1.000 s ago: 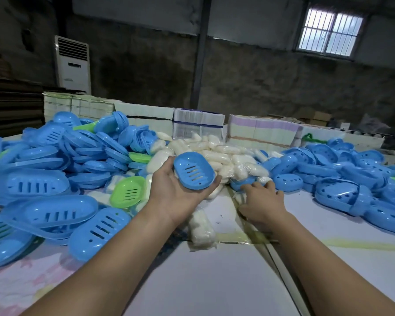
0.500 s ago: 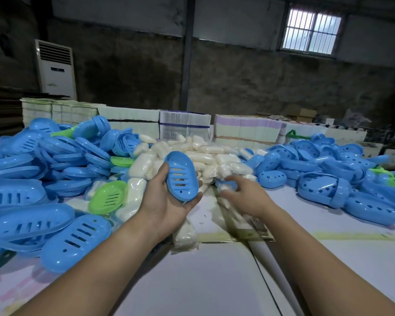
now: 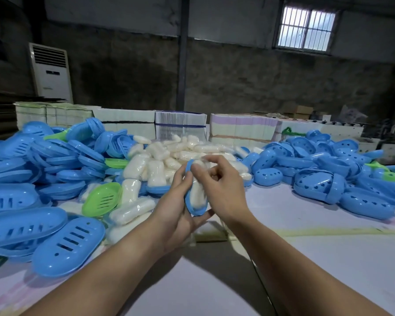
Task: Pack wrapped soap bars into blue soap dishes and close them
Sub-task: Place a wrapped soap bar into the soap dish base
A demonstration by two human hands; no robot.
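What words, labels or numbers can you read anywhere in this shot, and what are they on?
None can be read.
Air conditioner: a dark panel with marks, too small and blurred to read.
Bundled stacks behind the wrapped soap bars: no legible print.
Blue soap dish held in the left hand: no text showing.

The left hand [image 3: 176, 208] grips a blue soap dish half [image 3: 193, 207] tilted nearly on edge above the white table [image 3: 317, 258], and a wrapped white soap bar [image 3: 196, 195] lies in its hollow. The right hand [image 3: 221, 185] pinches the bar's top end with curled fingers. Behind them lies a heap of wrapped soap bars [image 3: 169, 153], with blue dish halves [image 3: 43, 169] piled to the left, closed blue soap dishes [image 3: 328, 165] to the right, and one green dish half [image 3: 102, 199] near the left pile.
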